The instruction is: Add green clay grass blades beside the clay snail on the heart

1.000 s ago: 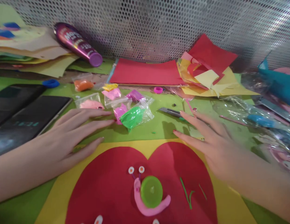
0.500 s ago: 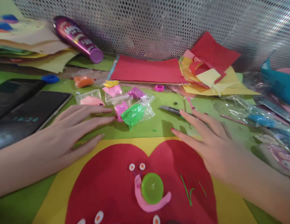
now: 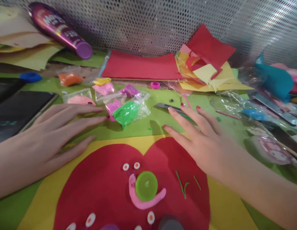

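Note:
My left hand (image 3: 55, 134) lies flat and open on the green table, fingers stretched toward a bag of green clay (image 3: 126, 113) and a bag of pink clay (image 3: 77, 99). My right hand (image 3: 198, 137) is open too, fingers spread over a small utility knife (image 3: 166, 106), the thumb above the top of the red paper heart (image 3: 129, 179). On the heart sits a pink clay snail with a green round shell (image 3: 145, 188) and thin green clay strands (image 3: 183, 185). The heart lies on a yellow sheet (image 3: 225, 207).
Black phones (image 3: 16, 111) lie at the left. A purple tube (image 3: 59, 28) rests on stacked paper at the back left. Red paper (image 3: 141, 67) and yellow scraps (image 3: 210, 75) lean by the perforated metal wall (image 3: 148, 22). Plastic wrap and a teal object (image 3: 272, 80) are at the right.
The view has shifted right and slightly down, so everything slid left in the picture. My right hand has edged a little left, toward the knife; my left hand stays flat in place.

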Available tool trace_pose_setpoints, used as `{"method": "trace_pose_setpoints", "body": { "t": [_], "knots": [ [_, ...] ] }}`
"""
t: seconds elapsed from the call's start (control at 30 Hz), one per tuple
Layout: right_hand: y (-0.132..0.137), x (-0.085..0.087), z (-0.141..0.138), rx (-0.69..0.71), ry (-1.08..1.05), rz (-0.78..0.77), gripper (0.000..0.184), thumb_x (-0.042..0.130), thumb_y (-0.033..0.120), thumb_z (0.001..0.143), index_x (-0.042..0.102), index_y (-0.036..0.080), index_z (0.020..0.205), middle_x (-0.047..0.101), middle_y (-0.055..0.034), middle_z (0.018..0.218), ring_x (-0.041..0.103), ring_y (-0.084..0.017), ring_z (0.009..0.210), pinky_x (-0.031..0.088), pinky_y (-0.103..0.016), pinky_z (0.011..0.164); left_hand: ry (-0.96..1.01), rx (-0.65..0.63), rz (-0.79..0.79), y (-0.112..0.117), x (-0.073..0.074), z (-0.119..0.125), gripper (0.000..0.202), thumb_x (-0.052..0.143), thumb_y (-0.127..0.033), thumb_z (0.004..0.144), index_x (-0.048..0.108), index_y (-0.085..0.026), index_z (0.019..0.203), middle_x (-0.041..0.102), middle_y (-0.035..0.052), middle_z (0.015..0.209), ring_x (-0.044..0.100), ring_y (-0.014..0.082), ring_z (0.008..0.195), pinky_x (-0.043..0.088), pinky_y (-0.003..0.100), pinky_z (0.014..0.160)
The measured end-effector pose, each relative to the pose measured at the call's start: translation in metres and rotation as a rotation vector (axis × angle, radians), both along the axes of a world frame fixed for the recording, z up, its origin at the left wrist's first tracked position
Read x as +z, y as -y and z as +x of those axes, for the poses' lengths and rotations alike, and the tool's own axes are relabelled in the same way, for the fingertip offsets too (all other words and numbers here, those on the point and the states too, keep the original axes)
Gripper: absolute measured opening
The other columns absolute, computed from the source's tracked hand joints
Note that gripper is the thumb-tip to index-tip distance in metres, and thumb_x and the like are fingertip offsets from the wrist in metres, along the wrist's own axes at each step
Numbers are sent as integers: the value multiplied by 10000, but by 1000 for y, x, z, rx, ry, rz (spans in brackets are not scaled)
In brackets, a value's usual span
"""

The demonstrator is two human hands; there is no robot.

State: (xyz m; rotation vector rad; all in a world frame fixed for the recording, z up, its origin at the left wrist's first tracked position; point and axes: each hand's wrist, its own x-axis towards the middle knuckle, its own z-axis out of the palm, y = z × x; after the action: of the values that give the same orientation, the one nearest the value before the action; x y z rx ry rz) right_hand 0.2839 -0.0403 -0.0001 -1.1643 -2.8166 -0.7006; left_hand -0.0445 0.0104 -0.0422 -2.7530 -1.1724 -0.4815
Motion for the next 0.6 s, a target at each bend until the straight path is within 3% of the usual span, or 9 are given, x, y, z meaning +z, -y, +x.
{"method": "trace_pose_setpoints", "body": {
  "t": [0.13, 0.27, 0.37, 0.6],
  "knots": [
    [-1, -1, 2, -7, -19, 1, 469, 351, 5, 838, 641, 114, 1190, 413, -207, 1418, 353, -394, 1312, 353, -600, 1021, -3, -18, 20, 2, -1, -1, 398, 296, -397, 981, 366, -324, 1366, 430, 8, 1391, 415, 269, 1269, 284, 438, 1071],
    [-5, -2, 6, 17, -8, -51, 543, 372, -35, 774, 582, 91, 1259, 409, -235, 1408, 369, -410, 1290, 414, -618, 951, -32, 14, 73, 0, -2, -4, 438, 313, -415, 967, 315, -358, 1401, 439, 18, 1396, 410, 280, 1275, 267, 459, 1086],
    [-7, 0, 9, 24, -38, -66, 605, 397, -65, 724, 574, 127, 1269, 392, -206, 1426, 345, -398, 1302, 415, -615, 951, -61, -1, 85, -6, -4, -10, 475, 348, -357, 955, 278, -358, 1425, 439, 22, 1410, 382, 280, 1302, 260, 477, 1093],
    [-17, 7, 18, 77, -151, -104, 370, 412, 15, 886, 606, 62, 1197, 468, -212, 1321, 366, -367, 1260, 416, -583, 978, -143, -87, 113, -18, -6, -21, 512, 387, -314, 924, 301, -319, 1429, 430, 13, 1428, 389, 268, 1299, 263, 415, 1078]
  ]
}}
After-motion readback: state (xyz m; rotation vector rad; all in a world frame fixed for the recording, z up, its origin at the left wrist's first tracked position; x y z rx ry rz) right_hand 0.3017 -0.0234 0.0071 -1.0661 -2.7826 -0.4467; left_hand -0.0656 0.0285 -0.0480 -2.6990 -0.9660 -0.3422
